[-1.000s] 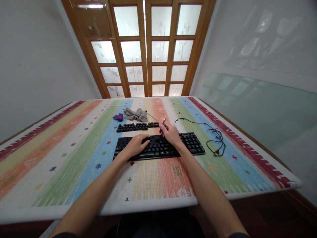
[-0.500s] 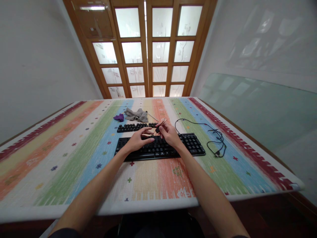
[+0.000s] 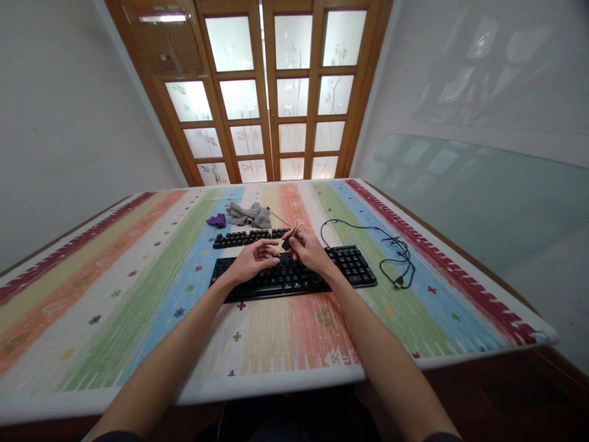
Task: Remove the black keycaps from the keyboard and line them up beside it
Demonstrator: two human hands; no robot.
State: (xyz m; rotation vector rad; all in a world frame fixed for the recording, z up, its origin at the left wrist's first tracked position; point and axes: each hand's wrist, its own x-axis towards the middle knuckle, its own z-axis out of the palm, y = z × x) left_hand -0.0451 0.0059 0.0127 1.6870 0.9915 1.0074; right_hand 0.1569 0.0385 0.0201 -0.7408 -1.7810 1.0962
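Observation:
A black keyboard (image 3: 294,288) lies across the cloth in front of me; its upper left part shows bare switch stems instead of keycaps. My right hand (image 3: 309,248), above the keyboard's middle, pinches a small black keycap puller (image 3: 286,244) with thin wires sticking out. My left hand (image 3: 253,261) hovers over the keyboard's left half, thumb and fingers apart, its fingertips close to the puller's wire end. Whether they touch the wire is too small to tell. Loose black keycaps (image 3: 243,237) stand in rows just behind the keyboard.
Behind the keycaps lie a grey cloth (image 3: 248,215), a purple cloth (image 3: 216,221) and a thin stick (image 3: 278,217). The keyboard's black cable (image 3: 398,248) coils at the right. A striped tablecloth (image 3: 161,294) covers the table, with wooden glazed doors (image 3: 271,92) beyond.
My view has shifted slightly, so everything sits a little further left. The left hand's fingers have curled slightly, with fingertips near the puller's wire; the right hand keeps its pinch.

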